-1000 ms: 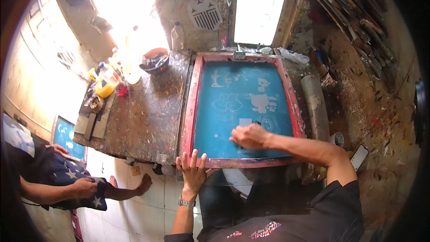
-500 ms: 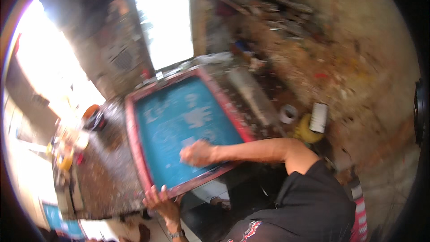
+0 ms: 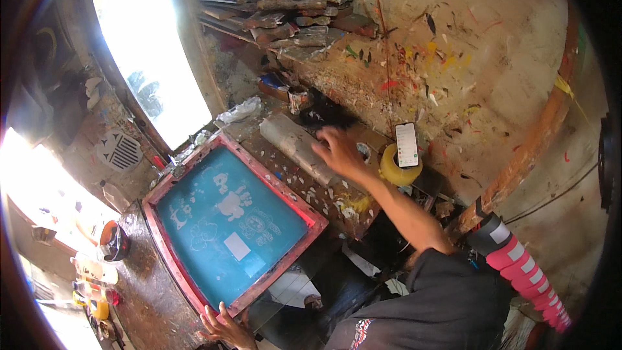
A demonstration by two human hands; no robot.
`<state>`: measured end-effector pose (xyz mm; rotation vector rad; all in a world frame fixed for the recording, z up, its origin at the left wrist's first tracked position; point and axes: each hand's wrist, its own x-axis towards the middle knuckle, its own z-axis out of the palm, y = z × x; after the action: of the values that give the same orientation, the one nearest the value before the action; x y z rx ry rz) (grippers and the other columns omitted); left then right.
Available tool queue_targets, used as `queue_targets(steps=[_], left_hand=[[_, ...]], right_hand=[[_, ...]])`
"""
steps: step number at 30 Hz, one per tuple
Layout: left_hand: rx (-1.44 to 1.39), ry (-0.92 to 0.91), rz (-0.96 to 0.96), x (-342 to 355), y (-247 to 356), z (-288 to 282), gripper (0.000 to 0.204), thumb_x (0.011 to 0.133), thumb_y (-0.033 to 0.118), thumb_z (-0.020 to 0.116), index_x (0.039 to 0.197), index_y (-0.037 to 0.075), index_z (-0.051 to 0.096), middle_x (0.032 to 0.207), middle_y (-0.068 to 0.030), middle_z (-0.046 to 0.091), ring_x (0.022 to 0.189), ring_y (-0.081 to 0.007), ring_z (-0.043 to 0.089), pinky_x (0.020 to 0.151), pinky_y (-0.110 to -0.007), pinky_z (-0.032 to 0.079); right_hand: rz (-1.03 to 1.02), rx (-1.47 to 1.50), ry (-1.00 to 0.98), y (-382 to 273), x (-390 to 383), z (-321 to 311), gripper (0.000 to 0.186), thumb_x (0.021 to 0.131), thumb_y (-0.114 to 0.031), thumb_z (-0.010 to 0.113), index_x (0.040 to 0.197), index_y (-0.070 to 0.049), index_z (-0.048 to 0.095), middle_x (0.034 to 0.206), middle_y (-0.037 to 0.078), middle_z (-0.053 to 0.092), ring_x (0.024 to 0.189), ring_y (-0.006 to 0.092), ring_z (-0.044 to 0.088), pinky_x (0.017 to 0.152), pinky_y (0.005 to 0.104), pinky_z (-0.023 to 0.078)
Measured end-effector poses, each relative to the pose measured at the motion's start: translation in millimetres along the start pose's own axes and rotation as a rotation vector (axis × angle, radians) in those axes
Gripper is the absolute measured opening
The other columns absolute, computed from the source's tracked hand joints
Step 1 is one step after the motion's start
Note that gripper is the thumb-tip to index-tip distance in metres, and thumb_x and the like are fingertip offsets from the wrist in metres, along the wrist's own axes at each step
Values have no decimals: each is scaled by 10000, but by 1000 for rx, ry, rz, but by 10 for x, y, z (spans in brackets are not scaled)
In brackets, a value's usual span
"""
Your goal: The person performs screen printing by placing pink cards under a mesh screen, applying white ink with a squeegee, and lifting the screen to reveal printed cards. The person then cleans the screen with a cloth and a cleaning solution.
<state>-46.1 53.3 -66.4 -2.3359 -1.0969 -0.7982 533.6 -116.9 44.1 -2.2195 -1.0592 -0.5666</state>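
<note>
A screen printing frame [image 3: 314, 225] with pinkish-red painted edges holds a blue-green mesh with pale figures on it. On the mesh near its lower part shows a small pale rectangle [image 3: 237, 246]. My left hand [image 3: 228, 333] is at the frame's near corner, fingers spread over the edge and thumb low beside it, gripping it. My right hand [image 3: 341, 153] is raised beyond the frame's right side, above a grey plastic-wrapped roll [image 3: 295, 144]. Its fingers are somewhat blurred but apart, and I see nothing in them.
A phone [image 3: 407, 145] with a lit screen leans on a yellow container [image 3: 391, 172] at the right. Wooden-handled squeegees [image 3: 285, 10] are stacked on a shelf. A dark bucket [image 3: 115, 241] and several bottles [image 3: 94, 269] stand on the stained table [image 3: 146, 291] at left.
My right hand has lifted off the mesh and moved up and right toward the roll. My left hand stays at the frame's corner. The view has turned to the right.
</note>
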Motion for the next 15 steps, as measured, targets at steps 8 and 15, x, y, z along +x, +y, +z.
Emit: queue_targets(steps=[8, 15], left_hand=[[-241, -171, -34, 505, 263, -618, 827, 692, 388, 952, 1414, 194, 599, 1623, -155, 418, 1507, -404, 368, 1265, -618, 144], [-198, -394, -462, 113, 754, -1034, 894, 827, 445, 861, 1563, 156, 445, 1618, -199, 329, 1523, -416, 260, 1239, -600, 184]], right_hand=[[418, 534, -144, -1149, -1673, -746, 200, 1025, -183, 678, 1128, -17, 725, 1115, 152, 726, 1089, 318, 681, 974, 400, 520], [358, 1012, -382, -1614, -1472, -542, 261, 1108, -221, 571, 1092, 7, 698, 859, 45, 667, 688, 119, 584, 668, 298, 511]])
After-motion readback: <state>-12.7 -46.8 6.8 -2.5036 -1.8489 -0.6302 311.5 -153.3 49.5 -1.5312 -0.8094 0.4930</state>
